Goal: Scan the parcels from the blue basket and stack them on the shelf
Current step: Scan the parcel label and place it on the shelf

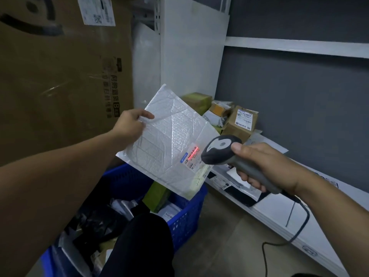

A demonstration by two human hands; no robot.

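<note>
Parcel [169,136] mid-scan at frame centre: left hand [129,122] pinches it, right hand [263,166] grips scanner [223,150]. Some parcels shelved [279,212]; blue basket [183,218] holds more.

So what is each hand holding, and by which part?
The left hand pinches the mailer by its upper left edge; the right hand grips the scanner by its handle.
</note>
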